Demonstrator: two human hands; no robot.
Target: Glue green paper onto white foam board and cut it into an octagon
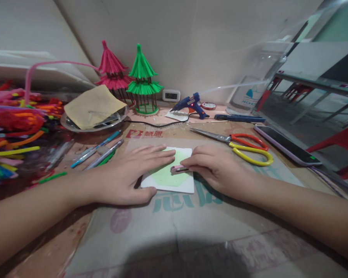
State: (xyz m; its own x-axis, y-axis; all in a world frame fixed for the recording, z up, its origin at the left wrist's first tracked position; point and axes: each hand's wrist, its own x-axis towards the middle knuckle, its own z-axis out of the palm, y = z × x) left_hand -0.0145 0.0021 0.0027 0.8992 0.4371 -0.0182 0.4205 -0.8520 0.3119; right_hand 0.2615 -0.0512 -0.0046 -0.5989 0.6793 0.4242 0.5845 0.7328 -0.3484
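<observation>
A white square board [185,186] with a pale green hexagon [166,177] on it lies on the cardboard [191,227] in front of me. My left hand [127,173] lies flat on the board's left side, fingers stretched out, pressing it down. My right hand [213,166] is closed on a small pink-handled craft knife [178,169], its tip resting on the green hexagon's right side.
Orange-and-yellow scissors [240,146], a phone [287,144] and a blue glue gun [190,104] lie to the right and behind. Pink [111,71] and green [143,79] pipe-cleaner pagodas stand at the back. A pile of pipe cleaners [11,123], pens [97,148] and a plate under tan paper [92,106] are on the left.
</observation>
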